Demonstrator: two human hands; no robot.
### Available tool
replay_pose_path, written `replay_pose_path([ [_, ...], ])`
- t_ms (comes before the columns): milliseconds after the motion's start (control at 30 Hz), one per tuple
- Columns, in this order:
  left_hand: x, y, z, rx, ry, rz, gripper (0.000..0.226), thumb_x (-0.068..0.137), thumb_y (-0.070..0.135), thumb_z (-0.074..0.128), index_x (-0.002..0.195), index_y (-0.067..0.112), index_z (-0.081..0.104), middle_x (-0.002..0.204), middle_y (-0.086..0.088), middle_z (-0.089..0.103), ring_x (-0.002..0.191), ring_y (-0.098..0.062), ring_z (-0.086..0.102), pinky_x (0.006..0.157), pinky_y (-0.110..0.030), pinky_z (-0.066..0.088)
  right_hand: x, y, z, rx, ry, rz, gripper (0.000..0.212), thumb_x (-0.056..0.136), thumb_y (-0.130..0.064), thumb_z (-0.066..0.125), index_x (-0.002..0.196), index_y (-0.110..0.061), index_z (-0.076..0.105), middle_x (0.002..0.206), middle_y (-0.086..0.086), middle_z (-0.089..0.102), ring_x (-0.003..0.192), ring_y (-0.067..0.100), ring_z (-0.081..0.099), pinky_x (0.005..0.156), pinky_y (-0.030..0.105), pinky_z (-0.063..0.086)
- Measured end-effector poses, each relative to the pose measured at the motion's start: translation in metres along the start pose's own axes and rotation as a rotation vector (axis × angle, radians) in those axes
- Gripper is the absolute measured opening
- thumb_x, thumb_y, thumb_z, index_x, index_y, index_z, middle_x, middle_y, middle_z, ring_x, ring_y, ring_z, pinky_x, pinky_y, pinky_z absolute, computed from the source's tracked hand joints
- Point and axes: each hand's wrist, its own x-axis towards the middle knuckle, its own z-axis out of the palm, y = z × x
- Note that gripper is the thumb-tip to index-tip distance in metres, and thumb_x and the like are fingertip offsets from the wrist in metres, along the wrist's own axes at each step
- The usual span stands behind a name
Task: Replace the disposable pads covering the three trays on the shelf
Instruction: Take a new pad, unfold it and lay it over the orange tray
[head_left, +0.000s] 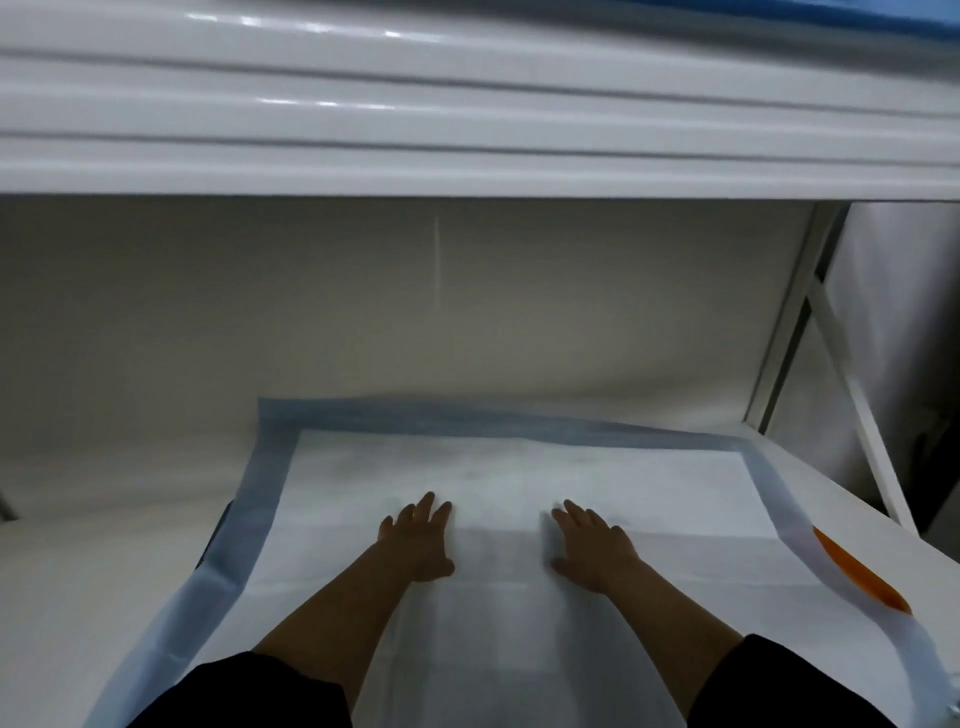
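The disposable pad (519, 467), white with a blue border, is lying spread over the tray on the shelf level under the white upper tray (467, 104). You are pressing your left hand (421, 543) and right hand (592, 548) flat on its middle, fingers straight, gripping nothing. An orange strip (860, 571) is showing at the pad's right edge.

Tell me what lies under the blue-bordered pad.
Only an orange edge shows beneath the pad at its right side. The pad and both flat hands, left and right, cover the rest.
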Motion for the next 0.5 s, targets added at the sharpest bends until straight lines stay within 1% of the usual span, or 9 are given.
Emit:
replay_pose_path([
  [200,-0.04,0.016,0.007,0.0,-0.044,0.044,0.084,0.094,0.044,0.048,0.153,0.019,-0.007,0.16,-0.006,-0.008,0.148,-0.025,-0.003,0.118,-0.045,0.004,-0.037,-0.021,0.007,0.036,-0.026,-0.032,0.068,0.097,-0.042,0.044,0.152,-0.02,0.011,0.16,-0.001,0.006,0.146,0.021,0.013,0.113,0.04,0.022],
  [333,-0.067,0.029,0.018,0.013,-0.072,0.1,0.084,0.094,0.044,0.049,0.153,0.018,-0.006,0.161,-0.006,-0.004,0.148,-0.024,-0.003,0.119,-0.045,0.002,-0.066,-0.037,0.014,0.045,-0.061,-0.068,0.066,0.098,-0.044,0.04,0.152,-0.018,0.013,0.159,0.001,0.013,0.144,0.021,0.017,0.112,0.04,0.023],
  [500,-0.103,0.045,0.034,0.034,-0.075,0.161,0.083,0.094,0.046,0.047,0.153,0.018,-0.004,0.161,-0.006,-0.003,0.148,-0.023,-0.005,0.119,-0.044,0.001,-0.1,-0.049,0.03,0.062,-0.065,-0.084,0.066,0.097,-0.047,0.039,0.152,-0.018,0.016,0.159,0.001,0.013,0.144,0.02,0.018,0.112,0.04,0.022],
])
